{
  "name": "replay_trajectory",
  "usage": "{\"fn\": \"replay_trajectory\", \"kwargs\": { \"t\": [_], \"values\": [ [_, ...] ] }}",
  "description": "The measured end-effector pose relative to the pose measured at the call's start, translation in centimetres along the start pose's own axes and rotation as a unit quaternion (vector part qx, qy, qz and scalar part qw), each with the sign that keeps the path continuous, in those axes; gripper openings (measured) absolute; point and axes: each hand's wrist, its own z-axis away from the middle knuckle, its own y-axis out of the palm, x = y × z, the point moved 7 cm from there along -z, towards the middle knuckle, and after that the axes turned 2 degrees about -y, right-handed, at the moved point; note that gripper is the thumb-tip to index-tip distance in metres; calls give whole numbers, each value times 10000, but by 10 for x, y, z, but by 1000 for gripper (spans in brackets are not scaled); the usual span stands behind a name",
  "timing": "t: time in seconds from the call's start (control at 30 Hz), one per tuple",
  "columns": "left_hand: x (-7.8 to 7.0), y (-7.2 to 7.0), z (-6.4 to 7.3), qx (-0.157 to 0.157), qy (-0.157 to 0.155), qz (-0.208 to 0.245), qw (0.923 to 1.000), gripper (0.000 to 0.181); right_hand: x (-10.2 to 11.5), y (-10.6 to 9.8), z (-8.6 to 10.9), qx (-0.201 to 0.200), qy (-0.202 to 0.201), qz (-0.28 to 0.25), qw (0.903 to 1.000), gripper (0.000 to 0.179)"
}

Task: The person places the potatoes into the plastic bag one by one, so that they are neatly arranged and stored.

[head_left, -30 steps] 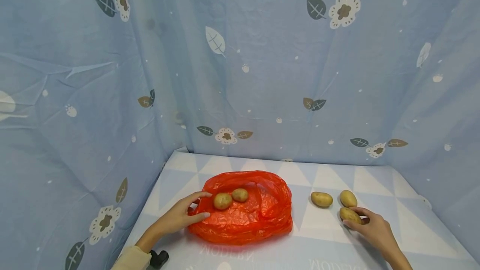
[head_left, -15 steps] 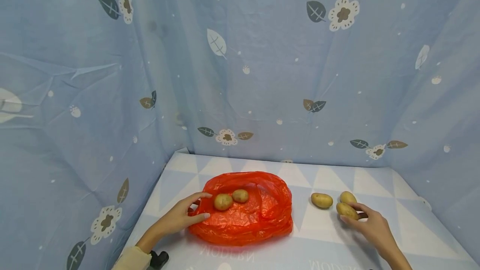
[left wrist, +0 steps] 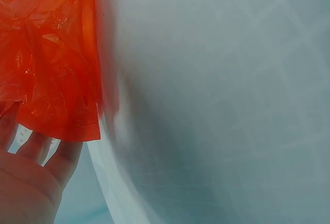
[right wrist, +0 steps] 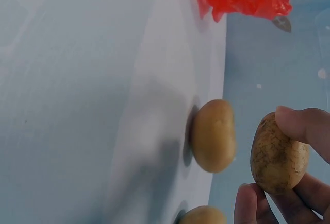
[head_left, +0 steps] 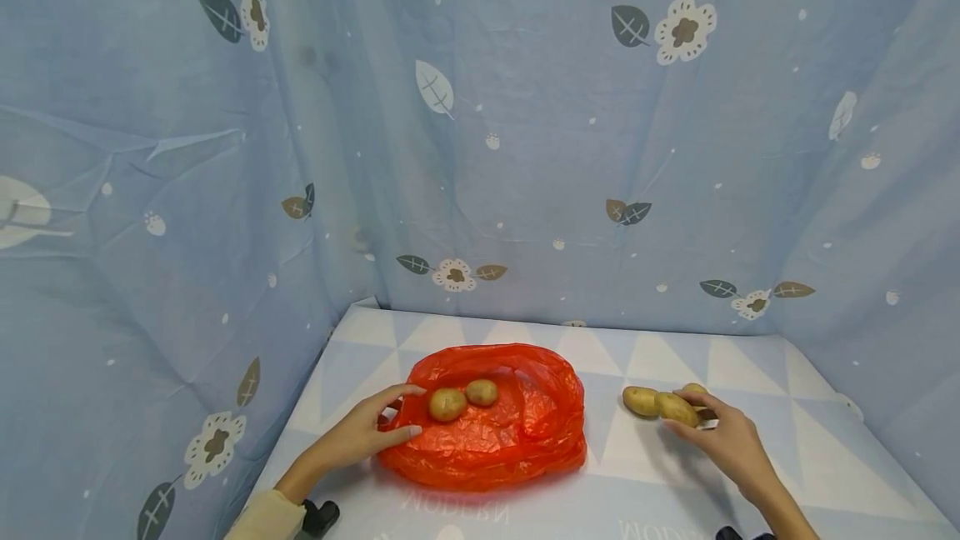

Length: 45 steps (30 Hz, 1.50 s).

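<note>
1. Apparently, a transfer is in hand: a potato (head_left: 677, 410) is pinched by the right hand (head_left: 731, 440) above the table (head_left: 600, 482).
2. The red bag (head_left: 498, 433) is touched by the left hand (head_left: 360, 436), its fingers relaxed.
3. A leftward carry seems called for.

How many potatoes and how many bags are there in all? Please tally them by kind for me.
Potatoes: 5 (2 in the red bag, 2 on the table, 1 held in the right hand)
Bags: 1
Total: 6
</note>
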Motion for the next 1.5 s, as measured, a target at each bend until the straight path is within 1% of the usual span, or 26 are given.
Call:
{"fn": "replay_trajectory", "kwargs": {
  "t": [0.23,0.5,0.7,0.83,1.0,1.23,1.37,1.5],
  "values": [
    [-2,0,0,-28,35,-16,10000,53,17,7,-5,-18,-311,-70,9995,69],
    [-2,0,2,-47,84,-53,9999,53,40,17,-11,50,-527,-209,9984,68],
    [-1,1,1,-41,86,-46,9999,53,58,21,-13,9,-840,-411,9956,59],
    [0,1,1,-30,81,-27,10000,54,67,25,-12,42,-878,-506,9948,57],
    [0,2,1,-24,40,-22,10000,55,78,31,-13,224,-885,-627,9938,60],
    [1,2,0,-40,23,-22,10000,53,93,41,-13,321,-953,-607,9931,58],
    [1,2,0,-56,30,-35,10000,53,101,46,-12,347,-1063,-712,9912,56],
    [1,2,0,-57,20,-32,10000,54,111,52,-13,378,-1262,-779,9882,54]
  ]
}}
